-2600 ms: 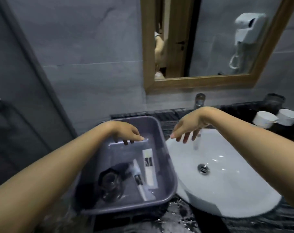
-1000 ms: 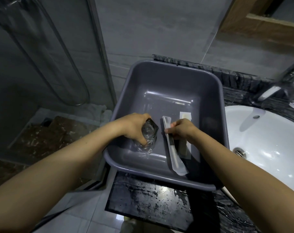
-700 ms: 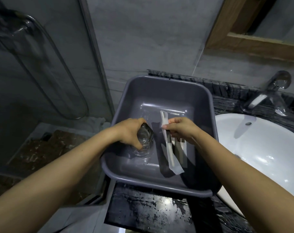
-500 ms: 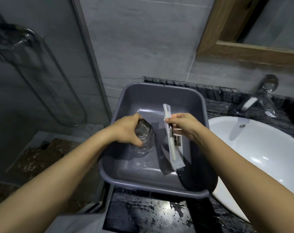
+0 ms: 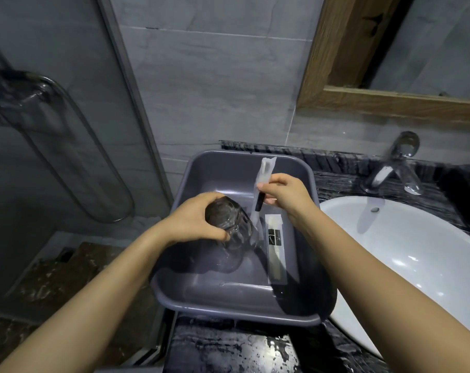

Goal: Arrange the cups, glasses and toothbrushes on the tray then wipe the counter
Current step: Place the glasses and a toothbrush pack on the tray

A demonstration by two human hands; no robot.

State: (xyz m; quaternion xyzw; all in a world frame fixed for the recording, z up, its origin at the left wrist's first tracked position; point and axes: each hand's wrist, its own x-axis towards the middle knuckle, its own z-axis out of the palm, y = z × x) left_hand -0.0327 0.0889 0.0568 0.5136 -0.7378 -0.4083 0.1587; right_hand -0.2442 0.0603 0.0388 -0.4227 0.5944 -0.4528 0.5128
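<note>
A deep grey plastic tray [image 5: 304, 170] stands on the wet black counter [image 5: 228, 348], left of the sink. My left hand [image 5: 193, 222] grips a clear glass [image 5: 228, 224] and holds it tilted above the tray floor. My right hand [image 5: 285, 193] pinches a toothbrush in a clear wrapper [image 5: 265, 179], lifted upright over the tray, its lower end close to the glass. A second wrapped packet [image 5: 275, 249] lies flat on the tray floor to the right of the glass.
The white basin [image 5: 403, 254] fills the right side, with a chrome faucet [image 5: 395, 168] behind it. A wood-framed mirror [image 5: 363, 98] hangs above. A glass shower door with a metal handle [image 5: 67, 146] stands at the left, over a drop to the floor.
My left hand has raised and tilted the glass off the tray floor. My right hand has lifted the wrapped toothbrush from lying flat to upright. The other packet stays in the tray.
</note>
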